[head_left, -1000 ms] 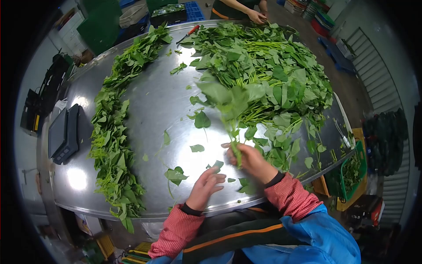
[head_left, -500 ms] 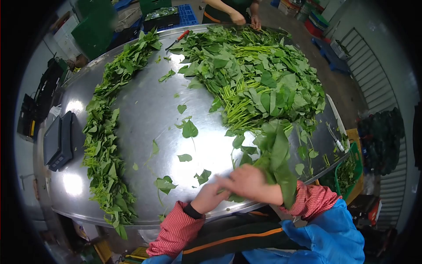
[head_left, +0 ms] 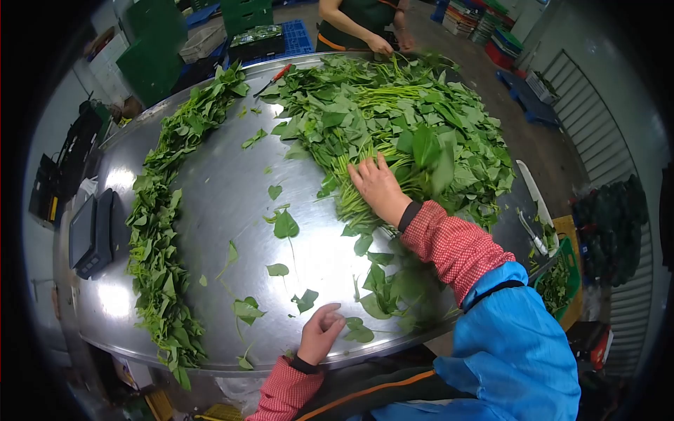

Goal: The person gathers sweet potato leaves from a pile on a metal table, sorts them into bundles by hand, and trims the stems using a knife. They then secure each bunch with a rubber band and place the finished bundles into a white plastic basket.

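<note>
A thick heap of leafy green stems [head_left: 463, 119] covers the far right of the metal table. My right hand [head_left: 382, 188] reaches onto its near edge, fingers spread and touching the pale stems. Close to the table's front edge, my left hand [head_left: 321, 337] hovers with loosely curled fingers and nothing visible in it. Loose leaves [head_left: 359, 330] lie just right of that hand, and one small leaf [head_left: 305, 301] is above it. Under my right sleeve, more leafy sprigs [head_left: 382, 284] are scattered, some blurred.
A long row of leafy greens [head_left: 158, 245] runs down the table's left side, beside a dark scale [head_left: 91, 231]. Red-handled cutters [head_left: 274, 78] lie at the back; a white-handled knife [head_left: 535, 235] lies right. Across the table stands another person [head_left: 358, 28]. A green crate [head_left: 562, 281] sits lower right.
My right hand has left my left hand and moved up and away onto the heap. The bunch of leaves by my right wrist is no longer there. My left hand has dropped slightly.
</note>
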Demonstrator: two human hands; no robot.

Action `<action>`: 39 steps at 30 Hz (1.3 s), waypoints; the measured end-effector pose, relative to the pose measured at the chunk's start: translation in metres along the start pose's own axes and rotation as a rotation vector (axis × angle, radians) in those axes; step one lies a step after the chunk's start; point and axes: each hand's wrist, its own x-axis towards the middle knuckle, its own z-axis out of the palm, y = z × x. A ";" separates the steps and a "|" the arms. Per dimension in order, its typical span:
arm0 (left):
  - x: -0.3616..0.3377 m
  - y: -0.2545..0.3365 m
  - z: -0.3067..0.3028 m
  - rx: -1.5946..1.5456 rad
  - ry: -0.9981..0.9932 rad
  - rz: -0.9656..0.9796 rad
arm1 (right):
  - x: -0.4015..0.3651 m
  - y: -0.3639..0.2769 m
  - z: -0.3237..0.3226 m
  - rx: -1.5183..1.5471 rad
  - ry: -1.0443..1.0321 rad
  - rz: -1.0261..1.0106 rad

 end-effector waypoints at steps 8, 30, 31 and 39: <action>0.003 0.007 0.019 0.034 -0.007 -0.050 | -0.083 0.014 -0.023 0.644 0.333 -0.032; 0.093 0.105 0.207 0.531 -0.376 0.469 | -0.237 0.051 -0.073 1.850 0.094 0.694; 0.092 0.105 0.218 0.447 -0.369 0.456 | -0.246 0.058 -0.070 1.889 0.026 0.671; 0.114 0.111 0.253 0.340 -0.326 -0.002 | -0.380 0.165 0.017 1.427 -0.133 0.922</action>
